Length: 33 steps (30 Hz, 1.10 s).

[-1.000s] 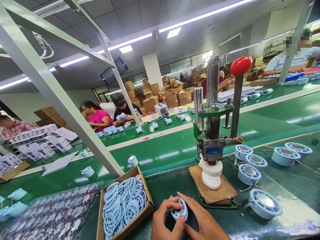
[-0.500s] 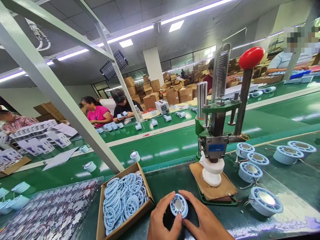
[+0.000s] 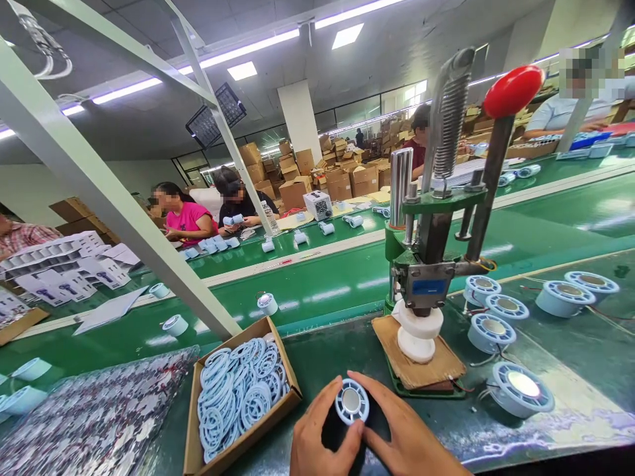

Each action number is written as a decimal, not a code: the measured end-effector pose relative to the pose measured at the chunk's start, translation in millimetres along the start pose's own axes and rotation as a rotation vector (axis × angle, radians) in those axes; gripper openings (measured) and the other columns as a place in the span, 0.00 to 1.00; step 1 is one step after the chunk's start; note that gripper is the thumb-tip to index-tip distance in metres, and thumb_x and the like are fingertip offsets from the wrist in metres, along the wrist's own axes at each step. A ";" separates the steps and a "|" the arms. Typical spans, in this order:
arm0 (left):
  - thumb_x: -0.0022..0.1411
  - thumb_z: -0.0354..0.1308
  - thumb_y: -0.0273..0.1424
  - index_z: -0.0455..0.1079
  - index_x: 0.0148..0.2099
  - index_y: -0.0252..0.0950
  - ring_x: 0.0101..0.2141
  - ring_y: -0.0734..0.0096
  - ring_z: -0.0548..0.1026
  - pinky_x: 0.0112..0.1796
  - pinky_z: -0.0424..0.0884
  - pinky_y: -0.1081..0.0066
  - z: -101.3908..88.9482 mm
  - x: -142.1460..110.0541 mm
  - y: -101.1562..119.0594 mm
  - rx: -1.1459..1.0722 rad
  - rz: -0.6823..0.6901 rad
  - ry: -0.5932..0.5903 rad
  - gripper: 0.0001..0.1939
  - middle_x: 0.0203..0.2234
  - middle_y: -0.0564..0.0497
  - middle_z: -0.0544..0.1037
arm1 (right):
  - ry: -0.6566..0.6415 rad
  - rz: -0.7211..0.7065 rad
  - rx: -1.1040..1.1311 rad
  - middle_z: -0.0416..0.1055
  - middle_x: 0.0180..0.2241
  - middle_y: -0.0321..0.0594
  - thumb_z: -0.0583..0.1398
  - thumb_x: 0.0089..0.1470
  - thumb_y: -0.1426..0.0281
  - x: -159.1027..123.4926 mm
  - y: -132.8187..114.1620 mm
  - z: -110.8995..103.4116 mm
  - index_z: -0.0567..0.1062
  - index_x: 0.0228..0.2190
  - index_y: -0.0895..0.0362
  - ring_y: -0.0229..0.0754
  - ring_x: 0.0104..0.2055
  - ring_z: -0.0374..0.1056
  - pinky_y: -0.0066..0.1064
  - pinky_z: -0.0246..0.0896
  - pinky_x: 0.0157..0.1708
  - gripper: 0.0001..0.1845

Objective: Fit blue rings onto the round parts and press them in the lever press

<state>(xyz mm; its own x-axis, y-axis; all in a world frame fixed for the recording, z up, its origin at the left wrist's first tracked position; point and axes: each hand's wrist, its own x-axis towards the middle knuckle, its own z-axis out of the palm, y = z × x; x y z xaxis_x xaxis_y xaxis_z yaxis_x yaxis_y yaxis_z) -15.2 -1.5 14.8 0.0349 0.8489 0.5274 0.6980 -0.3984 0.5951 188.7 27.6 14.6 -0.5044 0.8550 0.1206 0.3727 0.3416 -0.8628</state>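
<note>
Between the fingertips of my left hand [image 3: 320, 430] and my right hand [image 3: 391, 423] is a light-blue round fan housing [image 3: 352, 402] with a slotted ring and a silver disc in its centre. Both hands are closed around its rim, thumbs at the near edge, and its face is turned up toward me. Just left of my hands stands a cardboard box [image 3: 285, 403] full of loose light-blue slotted rings [image 3: 241, 390]. Ahead and to the right is a hand press [image 3: 429, 284] with a red knob [image 3: 514, 91] and white round dies [image 3: 417, 334] over a piece of cardboard.
Several similar fan housings [image 3: 522, 389] with wires lie right of the press. A plastic-covered stack of small parts [image 3: 99, 410] is at left. A green conveyor belt [image 3: 317, 284] crosses beyond, carrying a few housings. A slanted metal post [image 3: 124, 198] rises at left. Co-workers sit across the belt.
The view has shifted slightly. The fan housing has tipped a little in my fingers, its face showing rounder toward me; both hands keep their hold.
</note>
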 end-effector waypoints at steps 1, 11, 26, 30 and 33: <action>0.63 0.64 0.39 0.71 0.62 0.48 0.51 0.60 0.81 0.53 0.79 0.64 0.1 -0.8 -0.5 -0.013 -0.004 -0.009 0.25 0.54 0.52 0.80 | -0.001 0.001 0.000 0.57 0.68 0.49 0.56 0.65 0.61 -0.2 -0.5 -0.3 0.58 0.68 0.54 0.50 0.70 0.56 0.48 0.51 0.71 0.33; 0.65 0.63 0.46 0.73 0.61 0.49 0.52 0.61 0.81 0.54 0.77 0.65 -7.1 5.7 3.3 -0.065 -0.035 -0.075 0.24 0.54 0.52 0.80 | -0.004 0.004 -0.019 0.57 0.69 0.48 0.56 0.66 0.57 0.4 -1.6 -3.1 0.58 0.68 0.55 0.50 0.70 0.56 0.47 0.52 0.71 0.34; 0.63 0.67 0.43 0.75 0.59 0.42 0.51 0.61 0.81 0.55 0.76 0.68 -22.9 20.7 12.8 -0.047 -0.039 -0.205 0.24 0.54 0.50 0.80 | 0.016 -0.054 0.026 0.57 0.69 0.46 0.58 0.66 0.61 0.4 -4.1 -6.6 0.57 0.69 0.51 0.53 0.69 0.57 0.49 0.53 0.70 0.34; 0.65 0.65 0.41 0.72 0.62 0.45 0.55 0.64 0.78 0.57 0.74 0.68 -19.4 14.3 15.3 -0.086 -0.086 -0.221 0.25 0.57 0.51 0.78 | 0.023 -0.082 -0.021 0.57 0.69 0.37 0.58 0.66 0.60 -1.6 -3.5 -7.2 0.53 0.70 0.42 0.54 0.69 0.58 0.49 0.56 0.70 0.36; 0.67 0.63 0.40 0.70 0.64 0.45 0.58 0.64 0.75 0.60 0.71 0.65 -17.2 9.3 17.5 -0.105 -0.136 -0.236 0.25 0.60 0.51 0.75 | 0.054 -0.052 -0.121 0.57 0.68 0.26 0.56 0.67 0.59 -5.1 -2.5 -6.1 0.47 0.69 0.31 0.55 0.69 0.58 0.50 0.56 0.71 0.36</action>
<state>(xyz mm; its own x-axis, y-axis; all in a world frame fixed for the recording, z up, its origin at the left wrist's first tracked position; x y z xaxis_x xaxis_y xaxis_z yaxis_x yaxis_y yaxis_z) -14.9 -6.6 40.6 0.1201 0.9493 0.2905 0.6302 -0.2990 0.7166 195.1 24.7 19.2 -0.4836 0.8538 0.1928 0.4403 0.4277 -0.7894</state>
